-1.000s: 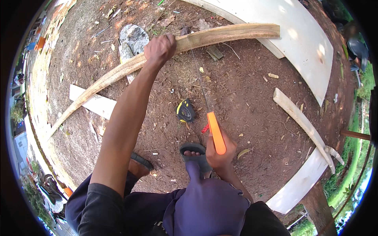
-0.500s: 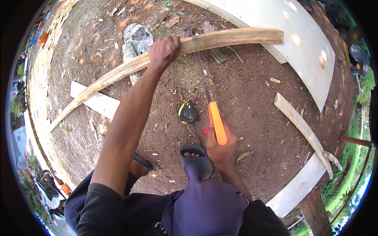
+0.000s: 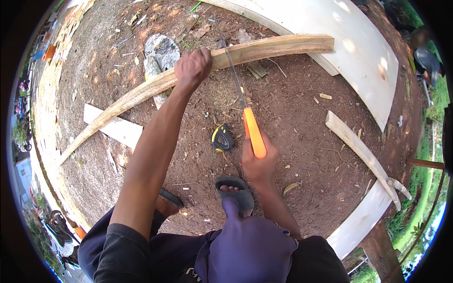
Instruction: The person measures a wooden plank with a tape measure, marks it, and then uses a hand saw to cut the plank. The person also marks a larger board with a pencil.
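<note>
While left hand clasps plank beneath, right hand grips saw extending forward

The saw handle is orange, the plank streaky tan, the soil brown.

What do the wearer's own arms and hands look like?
The left hand and right hand are bare and ungloved. The left sleeve is plain, black and short, ending near the elbow. The right sleeve looks black too; its edge is unclear.
</note>
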Demonstrator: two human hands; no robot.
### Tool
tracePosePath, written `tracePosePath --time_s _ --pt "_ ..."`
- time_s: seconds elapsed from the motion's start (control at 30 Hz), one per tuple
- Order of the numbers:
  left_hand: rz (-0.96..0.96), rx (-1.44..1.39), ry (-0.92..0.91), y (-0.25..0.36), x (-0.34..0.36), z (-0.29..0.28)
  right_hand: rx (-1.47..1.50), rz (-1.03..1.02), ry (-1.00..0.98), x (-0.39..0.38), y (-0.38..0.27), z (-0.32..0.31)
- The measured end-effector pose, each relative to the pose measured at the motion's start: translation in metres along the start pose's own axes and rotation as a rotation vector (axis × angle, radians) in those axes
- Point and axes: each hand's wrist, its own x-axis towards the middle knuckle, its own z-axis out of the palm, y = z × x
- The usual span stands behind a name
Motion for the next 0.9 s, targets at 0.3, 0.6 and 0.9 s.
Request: tracePosePath --time_s 0.3,0.6,0.9 --pt "-0.061 0.029 -0.193 -0.017 0.026 -0.007 -0.025 -0.134 -0.056 -0.014 0.008 -0.008" --pt "0.224 0.151 -0.078 -0.006 0.034 0.008 -0.012 -0.233 0.099 0.13 -0.017 0.057" --pt "-0.048 -0.031 -0.215 -0.012 0.021 -0.002 -0.105 -0.145 -0.065 -0.045 0.014 -0.027"
